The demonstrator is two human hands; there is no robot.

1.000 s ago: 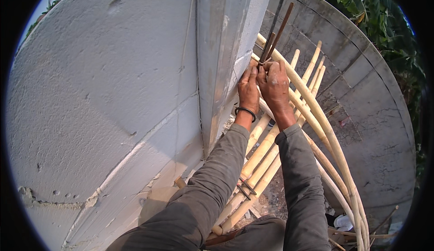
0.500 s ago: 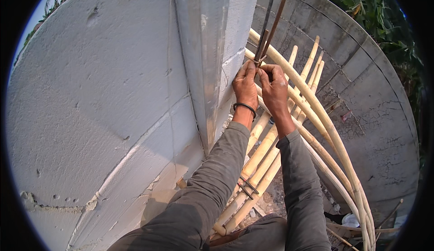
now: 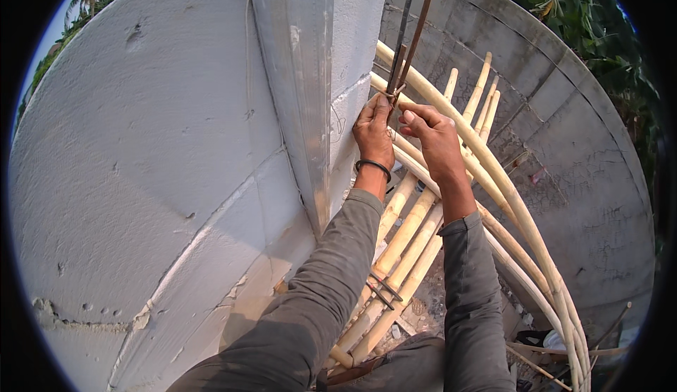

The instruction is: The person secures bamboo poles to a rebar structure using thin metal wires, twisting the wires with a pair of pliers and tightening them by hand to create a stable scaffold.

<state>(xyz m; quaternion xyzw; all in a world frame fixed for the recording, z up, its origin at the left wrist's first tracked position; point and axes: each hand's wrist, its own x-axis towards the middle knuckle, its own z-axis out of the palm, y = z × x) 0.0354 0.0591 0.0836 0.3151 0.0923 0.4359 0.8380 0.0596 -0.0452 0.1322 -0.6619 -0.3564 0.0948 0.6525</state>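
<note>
Thin steel reinforcing bars (image 3: 400, 53) stand upright beside the wall's edge, one of them rusty brown. A short bent stirrup end (image 3: 399, 90) hooks round them at the level of my fingertips. My left hand (image 3: 374, 136) is closed at the bars just under that bend, thumb and fingers pressed against them. Close by on the right, my right hand (image 3: 437, 138) has its fingers curled and its thumb against the index finger. Whatever is in that pinch is too small to tell. A black band circles my left wrist.
A pale block wall (image 3: 176, 110) with a metal-faced strip (image 3: 300, 74) rises on the left. Bamboo poles (image 3: 412, 233) form a platform below me, and long curved bamboo poles (image 3: 493, 170) pass on the right. Beyond is a cracked grey concrete wall (image 3: 592, 187), with leafy plants (image 3: 599, 32) behind it.
My right hand has drawn slightly away from the bars and turned, its fingers more curled. My left hand stays at the bars. The whole view has shifted a little.
</note>
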